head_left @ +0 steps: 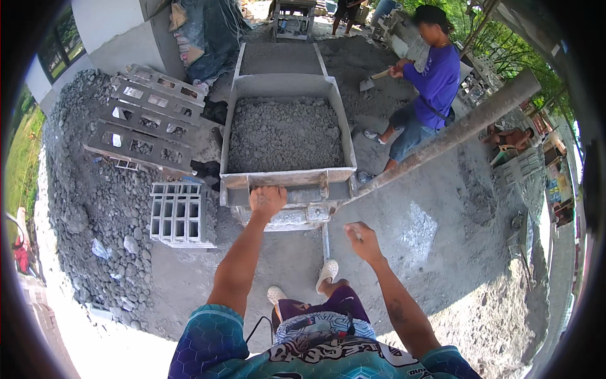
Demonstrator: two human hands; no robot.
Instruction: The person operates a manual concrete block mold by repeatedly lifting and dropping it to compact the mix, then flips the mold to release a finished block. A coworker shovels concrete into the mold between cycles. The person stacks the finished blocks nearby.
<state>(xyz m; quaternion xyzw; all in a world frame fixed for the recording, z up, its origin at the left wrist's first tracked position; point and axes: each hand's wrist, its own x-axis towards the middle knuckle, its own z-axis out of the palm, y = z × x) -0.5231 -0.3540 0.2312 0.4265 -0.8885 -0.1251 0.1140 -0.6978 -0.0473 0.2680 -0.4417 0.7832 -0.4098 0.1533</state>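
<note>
Grey, dusty ground (454,265) lies beneath the right hand (363,241), its grip curled; whether around anything, I cannot tell. The left hand's (268,201) grip is wrapped around a bar (304,194), beside hollow concrete blocks (178,213). Just beyond, a straight-walled box (284,85) holds crumbly grey mix (284,136).

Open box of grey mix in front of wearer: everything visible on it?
Open-topped rectangular box, pale grey, dusty, possibly metal; it sits upright, holding lumpy grey granular mix below its rim. A crossbar runs along the near side, where the left hand is closed. Underside hidden.
</note>
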